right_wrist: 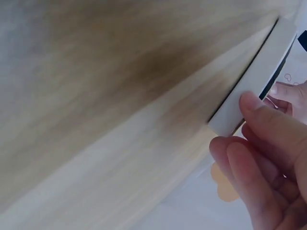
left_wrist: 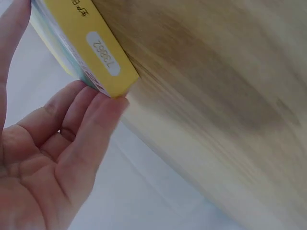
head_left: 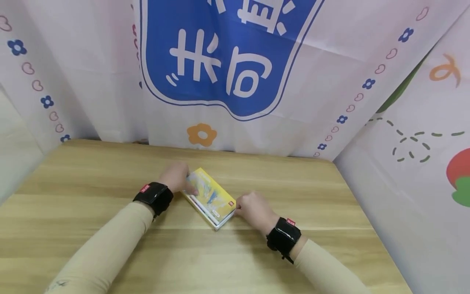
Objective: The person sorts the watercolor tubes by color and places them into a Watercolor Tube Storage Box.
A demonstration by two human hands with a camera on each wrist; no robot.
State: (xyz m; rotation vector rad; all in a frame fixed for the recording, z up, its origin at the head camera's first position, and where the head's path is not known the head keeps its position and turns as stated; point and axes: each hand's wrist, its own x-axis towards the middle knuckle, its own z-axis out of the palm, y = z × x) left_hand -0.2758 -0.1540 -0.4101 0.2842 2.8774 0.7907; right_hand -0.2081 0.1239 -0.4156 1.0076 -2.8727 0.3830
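Observation:
A flat yellow box (head_left: 211, 192) with a blue and white picture on top lies at an angle on the wooden table. Its printed yellow side (left_wrist: 103, 55) bears the number 73862 in the left wrist view. My left hand (head_left: 175, 177) grips the box's far left end, thumb over the top and fingertips at a corner (left_wrist: 127, 91). At the near right end, my right hand (head_left: 255, 209) pinches the box's edge. The right wrist view has the thumb (right_wrist: 254, 105) against a white end face (right_wrist: 230, 112), with the other fingers curled beside it.
The wooden table (head_left: 92, 175) reaches back to a white curtain (head_left: 103, 102) with a blue printed emblem. A white printed wall covering (head_left: 415, 196) stands along the right. Black bands (head_left: 154, 198) circle both wrists.

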